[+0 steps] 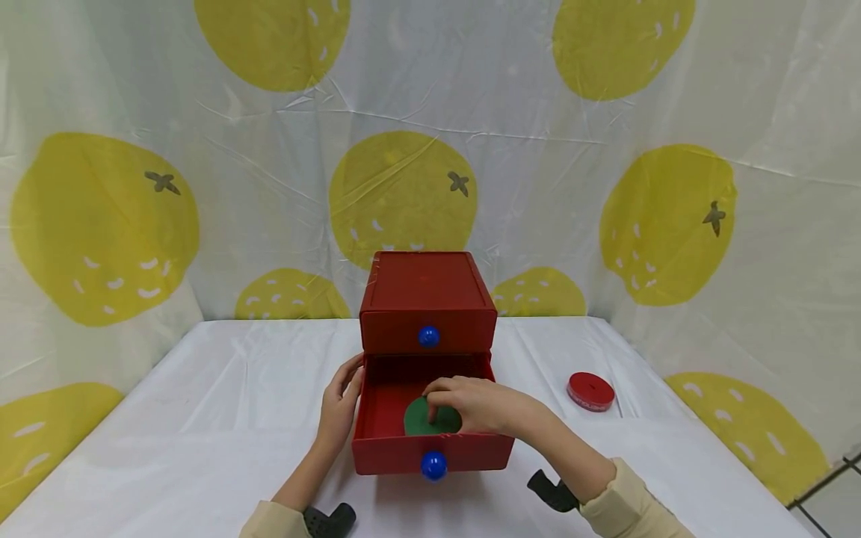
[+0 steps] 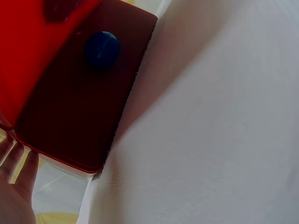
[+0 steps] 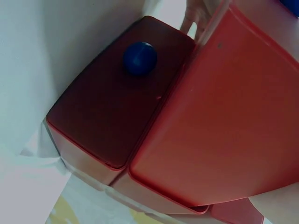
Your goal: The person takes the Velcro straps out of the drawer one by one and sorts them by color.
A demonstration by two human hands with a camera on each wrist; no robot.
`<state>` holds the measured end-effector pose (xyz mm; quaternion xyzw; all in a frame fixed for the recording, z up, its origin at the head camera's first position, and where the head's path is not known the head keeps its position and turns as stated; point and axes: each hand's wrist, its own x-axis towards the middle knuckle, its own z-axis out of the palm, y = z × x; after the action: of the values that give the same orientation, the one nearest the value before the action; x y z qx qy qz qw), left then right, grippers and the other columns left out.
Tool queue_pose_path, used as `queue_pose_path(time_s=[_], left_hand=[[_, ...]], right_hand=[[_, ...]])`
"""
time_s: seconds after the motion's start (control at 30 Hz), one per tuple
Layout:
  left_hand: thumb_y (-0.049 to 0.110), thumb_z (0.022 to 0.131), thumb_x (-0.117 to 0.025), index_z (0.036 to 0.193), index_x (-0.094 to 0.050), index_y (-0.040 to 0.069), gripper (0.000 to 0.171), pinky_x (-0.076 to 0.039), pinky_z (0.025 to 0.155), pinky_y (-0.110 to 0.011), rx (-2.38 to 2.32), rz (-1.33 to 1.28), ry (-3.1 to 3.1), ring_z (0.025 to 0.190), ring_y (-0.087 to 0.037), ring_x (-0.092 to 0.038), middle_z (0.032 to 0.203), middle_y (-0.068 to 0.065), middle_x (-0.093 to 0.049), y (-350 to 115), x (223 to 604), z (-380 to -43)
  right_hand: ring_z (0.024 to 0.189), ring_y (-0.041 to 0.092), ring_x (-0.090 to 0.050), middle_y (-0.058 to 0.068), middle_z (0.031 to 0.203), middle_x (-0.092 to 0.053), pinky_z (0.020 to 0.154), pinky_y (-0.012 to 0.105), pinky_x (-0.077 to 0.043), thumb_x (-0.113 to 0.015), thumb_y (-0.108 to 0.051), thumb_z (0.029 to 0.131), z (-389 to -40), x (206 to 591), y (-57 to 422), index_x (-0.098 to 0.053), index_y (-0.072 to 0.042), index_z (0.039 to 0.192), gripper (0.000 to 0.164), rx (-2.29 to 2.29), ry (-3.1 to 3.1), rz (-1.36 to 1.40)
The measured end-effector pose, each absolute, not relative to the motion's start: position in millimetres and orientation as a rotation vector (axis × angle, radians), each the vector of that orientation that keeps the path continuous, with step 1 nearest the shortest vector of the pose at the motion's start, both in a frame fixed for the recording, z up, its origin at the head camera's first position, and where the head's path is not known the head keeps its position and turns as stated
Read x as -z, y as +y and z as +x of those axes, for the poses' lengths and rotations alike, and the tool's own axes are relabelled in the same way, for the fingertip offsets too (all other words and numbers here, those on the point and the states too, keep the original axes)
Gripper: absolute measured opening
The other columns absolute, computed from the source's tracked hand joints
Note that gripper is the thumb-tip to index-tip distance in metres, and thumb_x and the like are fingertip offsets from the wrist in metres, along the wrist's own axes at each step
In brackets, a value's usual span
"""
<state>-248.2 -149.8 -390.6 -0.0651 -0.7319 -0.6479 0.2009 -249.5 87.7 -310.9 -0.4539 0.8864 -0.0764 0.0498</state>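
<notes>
A red drawer cabinet (image 1: 430, 280) with blue knobs stands mid-table, its middle drawer (image 1: 377, 453) pulled out. Inside that drawer, near its front wall, is a flat green disc (image 1: 415, 420). My right hand (image 1: 480, 403) reaches over the drawer's right side and pinches the disc, fingers curled at its top and edge. With fingers extended, my left hand (image 1: 341, 403) rests against the cabinet's left side; its fingertips (image 2: 32, 161) meet the side edge in the left wrist view. Below the open drawer, the bottom drawer (image 3: 107, 107) is closed, its knob (image 3: 140, 58) showing in the right wrist view.
A red roll (image 1: 591, 391) with pale print around its side lies on the white-covered table (image 1: 255, 396), right of the cabinet. Behind the table hangs a sheet (image 1: 269, 164) printed with yellow fruit. Black wrist devices (image 1: 554, 491) sit at both wrists.
</notes>
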Motion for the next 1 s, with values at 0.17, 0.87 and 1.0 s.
queue_pose_path(time_s=[0.17, 0.87, 1.0], left_hand=[[0.019, 0.095, -0.046, 0.129, -0.049, 0.011, 0.035, -0.041, 0.087, -0.008, 1.830, -0.189, -2.027, 0.108, 0.011, -0.047, 0.131, -0.005, -0.051, -153, 401, -256], [0.027, 0.095, -0.047, 0.127, -0.051, 0.015, 0.035, -0.039, 0.091, -0.008, 1.767, -0.237, -1.988, 0.113, 0.006, -0.048, 0.128, -0.001, -0.054, -155, 410, -265], [0.028, 0.095, -0.047, 0.127, -0.051, 0.015, 0.035, -0.039, 0.091, -0.008, 1.765, -0.228, -2.001, 0.113, 0.006, -0.047, 0.129, -0.001, -0.054, -155, 411, -265]], right_hand=[[0.112, 0.014, -0.049, -0.004, 0.126, -0.049, 0.087, 0.028, -0.049, -0.070, -0.034, 0.077, -249, 310, 89, -0.058, -0.028, 0.096, 0.023, 0.327, 2.692, -1.348], [0.122, 0.021, -0.042, 0.001, 0.134, -0.045, 0.091, 0.036, -0.048, -0.072, -0.032, 0.076, -249, 308, 105, -0.058, -0.027, 0.101, 0.029, 0.635, 2.802, -1.476], [0.122, 0.022, -0.042, 0.002, 0.135, -0.044, 0.088, 0.034, -0.050, -0.071, -0.033, 0.077, -246, 308, 111, -0.059, -0.027, 0.102, 0.029, 0.683, 2.825, -1.472]])
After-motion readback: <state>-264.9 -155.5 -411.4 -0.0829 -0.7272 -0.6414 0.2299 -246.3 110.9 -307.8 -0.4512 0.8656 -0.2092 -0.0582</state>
